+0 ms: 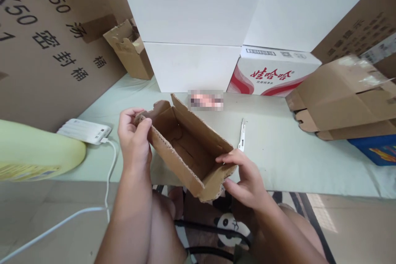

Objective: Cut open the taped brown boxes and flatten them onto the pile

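A small open brown cardboard box [185, 148] is held above the near edge of a pale green table [278, 152], tilted so its empty inside faces me. My left hand [134, 140] pinches the flap at the box's far left end. My right hand [244, 177] grips the near right end, thumb on the rim and fingers beneath. Both hands are closed on the cardboard.
A white power bank [85, 130] with a white cable [108, 177] lies at left beside a yellow-green object [37, 152]. A thin metal strip [241, 135] lies right of the box. White cartons [192, 66], a red-and-white carton [272, 72] and brown cardboard boxes [343, 99] ring the table.
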A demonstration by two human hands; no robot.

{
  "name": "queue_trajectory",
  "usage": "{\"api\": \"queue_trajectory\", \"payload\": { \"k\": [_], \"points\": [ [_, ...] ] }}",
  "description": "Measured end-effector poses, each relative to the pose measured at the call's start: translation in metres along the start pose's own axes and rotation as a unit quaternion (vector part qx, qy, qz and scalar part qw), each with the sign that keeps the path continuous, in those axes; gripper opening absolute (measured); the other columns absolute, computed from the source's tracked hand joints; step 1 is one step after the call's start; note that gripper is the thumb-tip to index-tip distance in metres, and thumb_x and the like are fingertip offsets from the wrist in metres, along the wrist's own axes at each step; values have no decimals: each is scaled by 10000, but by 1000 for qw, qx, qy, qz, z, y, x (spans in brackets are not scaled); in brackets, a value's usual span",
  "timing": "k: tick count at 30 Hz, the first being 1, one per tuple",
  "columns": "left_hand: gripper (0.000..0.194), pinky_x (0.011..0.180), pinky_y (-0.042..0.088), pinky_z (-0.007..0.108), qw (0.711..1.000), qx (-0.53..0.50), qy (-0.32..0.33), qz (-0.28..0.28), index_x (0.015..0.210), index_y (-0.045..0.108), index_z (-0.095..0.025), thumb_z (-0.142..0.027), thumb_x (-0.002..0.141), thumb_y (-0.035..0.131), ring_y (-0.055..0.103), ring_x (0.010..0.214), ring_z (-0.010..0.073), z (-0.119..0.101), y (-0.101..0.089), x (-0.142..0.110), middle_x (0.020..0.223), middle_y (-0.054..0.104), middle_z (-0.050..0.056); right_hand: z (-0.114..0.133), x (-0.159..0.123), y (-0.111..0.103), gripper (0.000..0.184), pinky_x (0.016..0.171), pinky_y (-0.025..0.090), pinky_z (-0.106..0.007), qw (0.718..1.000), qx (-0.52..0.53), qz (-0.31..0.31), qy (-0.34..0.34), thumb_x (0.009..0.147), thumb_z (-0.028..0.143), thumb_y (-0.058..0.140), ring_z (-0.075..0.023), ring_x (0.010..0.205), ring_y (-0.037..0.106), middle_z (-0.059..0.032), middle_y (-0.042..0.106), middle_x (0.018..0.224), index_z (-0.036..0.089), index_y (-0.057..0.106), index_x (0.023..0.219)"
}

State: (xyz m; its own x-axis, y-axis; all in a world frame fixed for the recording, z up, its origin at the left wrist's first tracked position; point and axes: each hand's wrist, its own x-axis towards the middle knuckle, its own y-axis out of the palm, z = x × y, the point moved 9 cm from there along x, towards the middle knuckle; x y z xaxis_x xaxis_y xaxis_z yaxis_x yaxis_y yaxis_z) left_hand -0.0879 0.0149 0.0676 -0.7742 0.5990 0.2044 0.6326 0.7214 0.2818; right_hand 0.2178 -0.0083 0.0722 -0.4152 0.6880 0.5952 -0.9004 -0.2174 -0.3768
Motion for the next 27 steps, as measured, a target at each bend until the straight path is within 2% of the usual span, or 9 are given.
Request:
{"api": "queue_trajectory", "payload": {
  "k": [2, 4, 6, 9, 13, 19, 23, 27],
  "points": [
    [341, 705, 411, 276, 1000, -26, 6, 1, 846, 631, -198, -217, 509, 674, 563, 742, 152, -2, -1, 0, 805, 634, 2, -1, 0, 0, 290, 761, 585, -348, 1000, 3, -6, 7, 913, 201, 650, -209, 893, 702, -54, 766, 1058, 284, 592, 1184],
    [335, 699, 420, 286, 999, -46, 27, -11, 821, 634, -195, -224, 488, 604, 556, 733, 161, -6, -5, 2, 781, 624, 12, -4, 0, -2, 286, 765, 591, -344, 1000, 10, -19, 20, 924, 214, 653, -206, 905, 706, -57, 760, 1070, 285, 588, 1193],
    [341, 736, 445, 302, 997, -64, 49, -10, 803, 638, -193, -231, 473, 558, 572, 768, 177, -10, -7, 4, 788, 642, 33, -8, -1, -2, 227, 779, 592, -345, 999, 19, -24, 32, 932, 225, 655, -204, 911, 707, -52, 755, 1062, 281, 587, 1141],
    [351, 810, 466, 318, 995, -89, 54, 4, 812, 637, -200, -228, 468, 577, 608, 812, 192, -9, -7, 5, 788, 678, 39, -15, -6, -1, 169, 826, 592, -356, 998, 31, -31, 47, 941, 236, 661, -211, 967, 712, -59, 750, 1086, 275, 569, 1078],
    [337, 796, 489, 336, 996, -77, 25, 24, 846, 616, -225, -252, 517, 681, 636, 742, 198, -1, -2, 4, 732, 712, 14, -27, -13, -6, 338, 853, 592, -368, 994, 17, -80, 74, 972, 243, 645, -209, 998, 704, -82, 735, 1154, 284, 550, 1294],
    [294, 818, 553, 391, 992, -78, 19, 98, 829, 639, -231, -322, 551, 611, 691, 720, 236, -3, 6, -1, 669, 722, 29, -31, -12, -10, 409, 850, 585, -390, 992, 9, -104, 77, 1028, 296, 603, -196, 947, 690, -92, 733, 1207, 297, 476, 1416],
    [295, 862, 568, 397, 992, -63, 35, 99, 860, 625, -243, -385, 611, 695, 710, 791, 236, -1, 3, 0, 742, 717, 21, -34, -13, -10, 430, 841, 580, -402, 990, -1, -117, 83, 1023, 319, 616, -198, 913, 666, -77, 729, 1149, 305, 478, 1430],
    [433, 987, 554, 398, 989, -29, 103, 105, 988, 633, -261, -479, 700, 871, 721, 982, 224, -3, 5, -3, 1085, 710, 46, -39, -17, -9, 587, 847, 567, -416, 982, -20, -157, 99, 970, 284, 683, -183, 869, 611, -74, 689, 1260, 355, 414, 1487]
  ]
}}
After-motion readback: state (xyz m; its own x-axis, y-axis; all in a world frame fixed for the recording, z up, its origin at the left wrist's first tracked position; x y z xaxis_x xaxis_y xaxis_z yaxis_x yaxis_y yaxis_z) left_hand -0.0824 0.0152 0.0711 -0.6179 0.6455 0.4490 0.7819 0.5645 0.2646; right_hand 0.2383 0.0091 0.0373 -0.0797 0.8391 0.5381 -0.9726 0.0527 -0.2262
